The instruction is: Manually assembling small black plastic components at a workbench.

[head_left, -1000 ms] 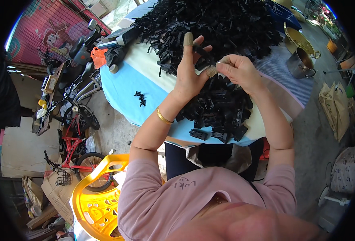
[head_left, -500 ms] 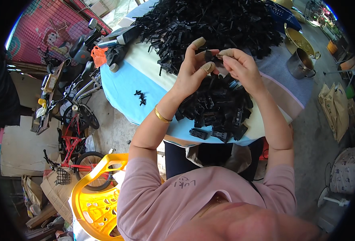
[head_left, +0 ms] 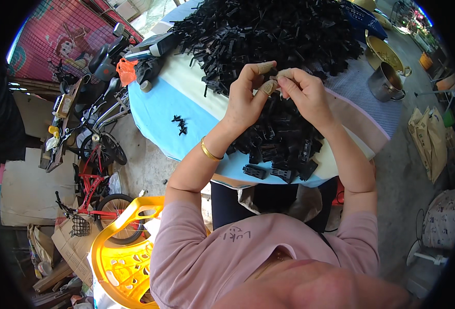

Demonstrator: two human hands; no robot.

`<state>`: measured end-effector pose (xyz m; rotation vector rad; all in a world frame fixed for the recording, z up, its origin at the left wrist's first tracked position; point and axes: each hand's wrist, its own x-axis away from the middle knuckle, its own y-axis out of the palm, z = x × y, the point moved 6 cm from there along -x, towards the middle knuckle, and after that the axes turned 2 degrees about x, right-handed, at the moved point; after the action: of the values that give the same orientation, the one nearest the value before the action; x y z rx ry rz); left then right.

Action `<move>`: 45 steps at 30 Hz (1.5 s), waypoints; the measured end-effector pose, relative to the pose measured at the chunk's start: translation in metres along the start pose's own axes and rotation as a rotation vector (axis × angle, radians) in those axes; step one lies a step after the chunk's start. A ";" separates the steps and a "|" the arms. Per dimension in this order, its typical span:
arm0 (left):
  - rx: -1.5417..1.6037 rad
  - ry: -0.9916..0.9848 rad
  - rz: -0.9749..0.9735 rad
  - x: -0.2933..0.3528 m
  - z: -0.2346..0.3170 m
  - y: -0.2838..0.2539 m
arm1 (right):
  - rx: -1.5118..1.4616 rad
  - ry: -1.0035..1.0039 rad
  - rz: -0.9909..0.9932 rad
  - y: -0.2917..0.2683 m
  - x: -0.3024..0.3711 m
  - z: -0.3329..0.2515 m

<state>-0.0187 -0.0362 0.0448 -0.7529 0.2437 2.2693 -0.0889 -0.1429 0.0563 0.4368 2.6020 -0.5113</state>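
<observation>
My left hand [head_left: 245, 98] and my right hand [head_left: 305, 92] meet above the table, both with fingers pinched and fingertips touching. Tan covers wrap several of the fingertips. Between the left fingers sits a small black plastic part, mostly hidden by them. Whatever the right thumb and forefinger pinch is too small to make out. Right below my hands lies a cluster of black plastic pieces [head_left: 279, 136], blocky in shape. Beyond them a large heap of black plastic parts [head_left: 274, 36] covers the far side of the table.
A few small black bits [head_left: 180, 125] lie on the blue part of the tablecloth [head_left: 155, 110]. An orange bag [head_left: 127, 71] is at the table's left edge. A metal pot [head_left: 386, 82] and a brass-coloured pan [head_left: 379, 49] stand at right. A yellow chair [head_left: 122, 257] is at lower left.
My left fingers have closed in, and the hands have come closer together. The black part, plainer to see before, is now mostly covered by the fingers.
</observation>
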 end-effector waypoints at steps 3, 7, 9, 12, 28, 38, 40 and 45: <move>0.043 -0.014 0.079 0.002 0.001 -0.001 | 0.058 0.003 0.014 -0.002 0.000 -0.004; -0.131 0.102 0.114 0.005 0.010 -0.003 | -0.001 0.118 -0.046 0.001 -0.001 0.003; -0.288 0.201 0.107 0.008 0.017 -0.003 | 0.008 0.129 -0.050 0.002 0.001 0.003; -0.408 0.318 0.077 0.007 0.022 0.000 | 0.004 0.156 -0.068 0.002 -0.001 0.006; 0.587 -0.500 -0.074 0.001 -0.013 0.004 | 0.095 -0.333 0.059 -0.015 0.000 -0.025; 0.148 -0.243 -0.172 0.003 -0.001 0.010 | 0.056 0.108 -0.056 -0.009 -0.007 0.009; 0.230 -0.262 -0.133 0.001 -0.001 0.007 | -0.393 0.316 -0.168 -0.007 -0.004 0.017; 0.311 -0.262 -0.058 0.001 -0.003 0.004 | -0.078 0.179 -0.128 -0.006 -0.004 0.004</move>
<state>-0.0202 -0.0400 0.0416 -0.2953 0.4308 2.1775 -0.0863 -0.1504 0.0563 0.3040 2.8252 -0.4282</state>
